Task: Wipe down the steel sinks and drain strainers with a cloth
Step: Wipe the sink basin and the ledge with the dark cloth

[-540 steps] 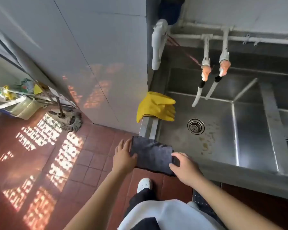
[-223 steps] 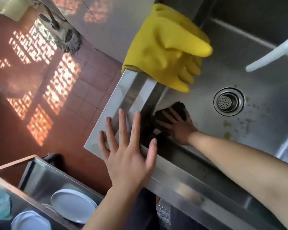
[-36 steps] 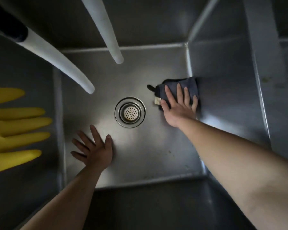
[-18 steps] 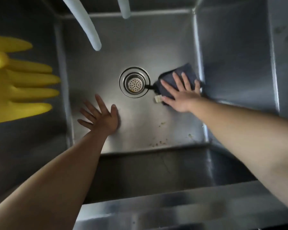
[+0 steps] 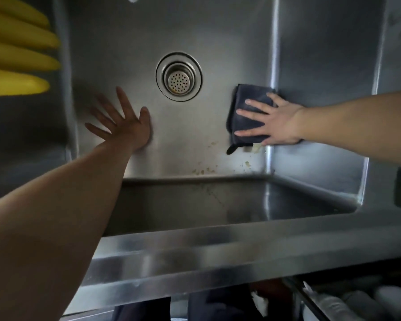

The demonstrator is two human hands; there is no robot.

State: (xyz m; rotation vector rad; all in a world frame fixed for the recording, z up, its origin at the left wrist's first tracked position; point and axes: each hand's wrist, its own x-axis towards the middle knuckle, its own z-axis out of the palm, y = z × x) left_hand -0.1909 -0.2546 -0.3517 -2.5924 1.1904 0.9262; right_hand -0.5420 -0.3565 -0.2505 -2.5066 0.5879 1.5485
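The person leans over the steel sink (image 5: 218,24), both arms reaching down to its floor. The right hand (image 5: 273,121) lies flat with fingers spread and straight, pressing a folded dark cloth (image 5: 248,112) against the basin bottom at the foot of the right-hand wall, to the right of the drain strainer (image 5: 179,77). The left hand (image 5: 125,126) is open too, fingers fanned, palm resting on the sink floor to the lower left of the strainer, holding nothing. Small yellowish crumbs (image 5: 204,170) speckle the floor near the front wall. A yellow rubber glove (image 5: 14,49) hangs over the left rim.
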